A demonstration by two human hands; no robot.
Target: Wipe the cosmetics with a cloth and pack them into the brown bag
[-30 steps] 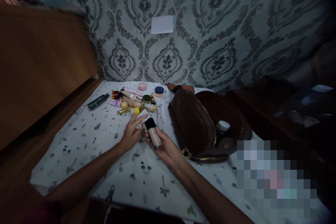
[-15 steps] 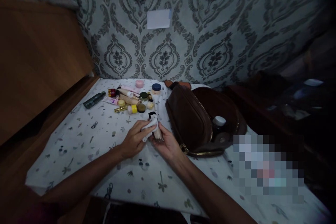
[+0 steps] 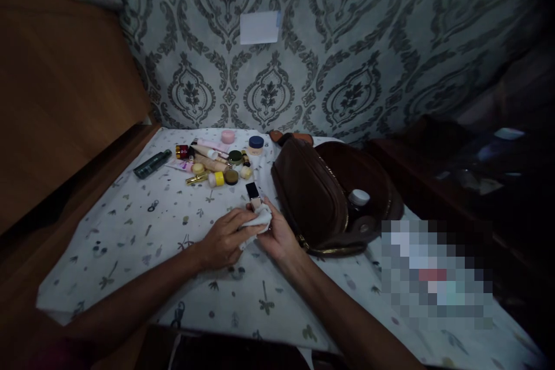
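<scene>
My right hand (image 3: pixel 281 236) is closed round a small bottle (image 3: pixel 255 203) with a black cap and a beige body, which looks like foundation. The cap points away from me, toward the wall. My left hand (image 3: pixel 223 237) is closed on a white cloth or wipe (image 3: pixel 258 221) and presses it against the bottle's lower body. The cloth and fingers hide most of the bottle. Beyond my hands lies a group of cosmetics, among them a jar with a yellow lid (image 3: pixel 217 178), a dark-lidded jar (image 3: pixel 231 177) and a navy-lidded jar (image 3: pixel 256 145).
Right of my hands stands an open brown leather bag (image 3: pixel 310 196), with a white-capped bottle (image 3: pixel 359 198) inside. A dark green bottle (image 3: pixel 152 164) lies at the left of the patterned tablecloth (image 3: pixel 143 243). Behind is a papered wall; a wooden cabinet (image 3: pixel 65 92) rises at left.
My left hand has slid the cloth from the upper part of the bottle down toward its base. The black cap now shows more fully. The camera view has shifted slightly.
</scene>
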